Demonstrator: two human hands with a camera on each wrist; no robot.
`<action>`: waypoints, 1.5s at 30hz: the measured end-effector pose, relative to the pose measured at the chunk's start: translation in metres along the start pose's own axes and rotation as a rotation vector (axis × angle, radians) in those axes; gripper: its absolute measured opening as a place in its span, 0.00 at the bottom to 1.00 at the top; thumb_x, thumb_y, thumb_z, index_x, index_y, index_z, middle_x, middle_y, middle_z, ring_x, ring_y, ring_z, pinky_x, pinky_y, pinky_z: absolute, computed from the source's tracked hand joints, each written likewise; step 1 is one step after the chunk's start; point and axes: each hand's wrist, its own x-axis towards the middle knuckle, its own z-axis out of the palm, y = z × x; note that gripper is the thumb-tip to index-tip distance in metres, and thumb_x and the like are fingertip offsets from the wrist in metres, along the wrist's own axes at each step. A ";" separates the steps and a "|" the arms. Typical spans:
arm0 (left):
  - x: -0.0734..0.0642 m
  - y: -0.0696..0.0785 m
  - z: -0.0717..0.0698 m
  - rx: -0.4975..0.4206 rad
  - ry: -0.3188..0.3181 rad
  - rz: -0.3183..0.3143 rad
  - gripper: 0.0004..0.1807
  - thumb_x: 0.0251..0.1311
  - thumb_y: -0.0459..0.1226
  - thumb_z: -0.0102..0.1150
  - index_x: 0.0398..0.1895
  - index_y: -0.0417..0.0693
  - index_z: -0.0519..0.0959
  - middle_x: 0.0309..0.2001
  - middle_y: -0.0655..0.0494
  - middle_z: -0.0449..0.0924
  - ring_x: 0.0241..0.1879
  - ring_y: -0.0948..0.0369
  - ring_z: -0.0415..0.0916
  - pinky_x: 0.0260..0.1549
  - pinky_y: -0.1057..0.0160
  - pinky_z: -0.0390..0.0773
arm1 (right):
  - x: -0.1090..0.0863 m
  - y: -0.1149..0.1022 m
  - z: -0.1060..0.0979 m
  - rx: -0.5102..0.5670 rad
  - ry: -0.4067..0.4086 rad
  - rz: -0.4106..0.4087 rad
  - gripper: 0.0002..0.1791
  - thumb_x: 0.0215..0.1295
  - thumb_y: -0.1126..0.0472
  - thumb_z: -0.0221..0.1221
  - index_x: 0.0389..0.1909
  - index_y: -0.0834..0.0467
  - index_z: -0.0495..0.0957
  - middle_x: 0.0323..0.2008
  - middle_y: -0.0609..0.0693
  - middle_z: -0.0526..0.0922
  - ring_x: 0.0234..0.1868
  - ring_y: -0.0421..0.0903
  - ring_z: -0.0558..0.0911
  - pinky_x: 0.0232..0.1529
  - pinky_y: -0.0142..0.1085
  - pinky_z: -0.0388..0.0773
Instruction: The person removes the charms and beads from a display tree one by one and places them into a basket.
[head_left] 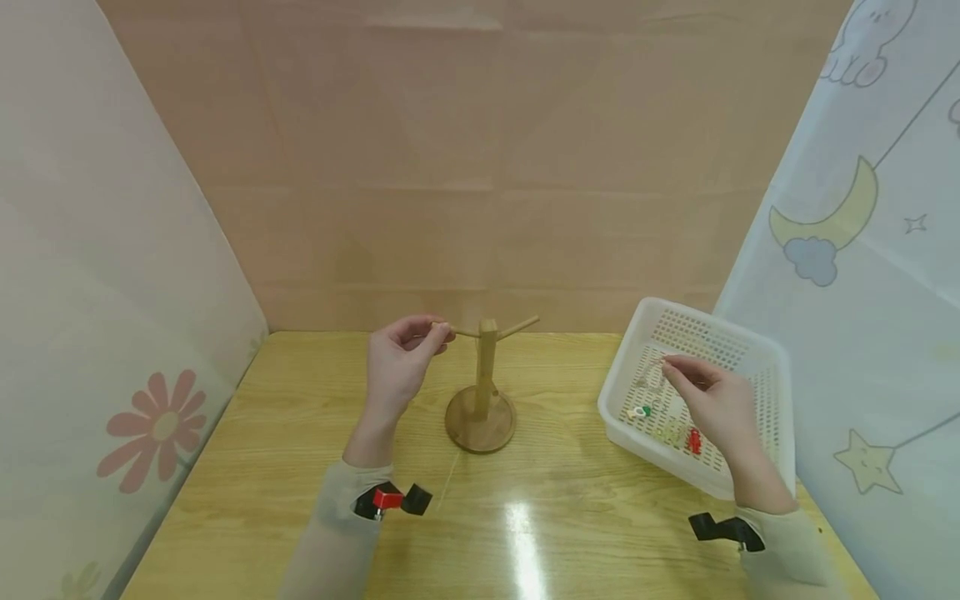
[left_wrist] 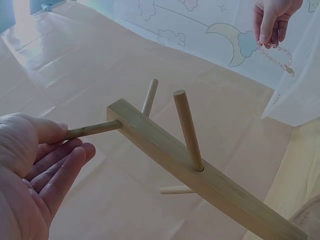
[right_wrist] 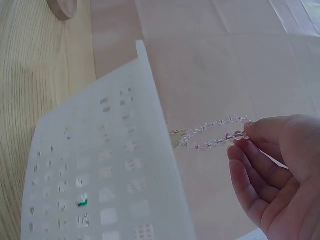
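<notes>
A wooden peg stand (head_left: pixel 486 367) with a round base stands upright on the table, several pegs sticking out of its post. My left hand (head_left: pixel 405 354) pinches the end of its left peg (left_wrist: pixel 92 130) between thumb and fingers. Over the white plastic basket (head_left: pixel 780 392) at the right, my right hand (head_left: pixel 716 400) pinches a beaded bracelet (right_wrist: pixel 215 142) of clear pinkish beads. The bracelet hangs as a loop with a gold-coloured piece at its lower end, seen in the left wrist view too.
Inside the basket lie a red piece (head_left: pixel 694 441), a green and white piece (head_left: pixel 640 412) and some pale yellow-green beads (head_left: pixel 667 433). The wooden table (head_left: pixel 300 433) meets a pinkish backdrop (head_left: pixel 450 208) behind, with printed cloth walls (head_left: pixel 885 333) at both sides.
</notes>
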 end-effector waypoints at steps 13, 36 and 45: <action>-0.003 0.000 0.001 0.003 0.012 0.007 0.09 0.68 0.35 0.74 0.42 0.35 0.89 0.38 0.42 0.91 0.40 0.38 0.89 0.40 0.55 0.92 | -0.004 0.020 -0.009 -0.117 0.011 -0.017 0.18 0.79 0.53 0.64 0.58 0.63 0.87 0.49 0.62 0.90 0.42 0.31 0.84 0.35 0.14 0.73; -0.005 -0.003 -0.001 -0.030 0.018 0.008 0.10 0.69 0.36 0.74 0.41 0.34 0.89 0.38 0.40 0.90 0.40 0.41 0.90 0.41 0.54 0.92 | -0.013 0.045 -0.012 -0.273 -0.105 -0.019 0.16 0.79 0.59 0.63 0.55 0.68 0.86 0.46 0.65 0.90 0.41 0.62 0.89 0.28 0.36 0.81; -0.005 -0.002 -0.001 -0.029 0.017 0.027 0.10 0.69 0.36 0.74 0.41 0.34 0.89 0.38 0.40 0.90 0.39 0.46 0.91 0.40 0.54 0.92 | -0.016 0.044 -0.009 -0.293 -0.135 -0.027 0.14 0.78 0.61 0.64 0.54 0.67 0.87 0.42 0.64 0.90 0.35 0.54 0.87 0.25 0.36 0.79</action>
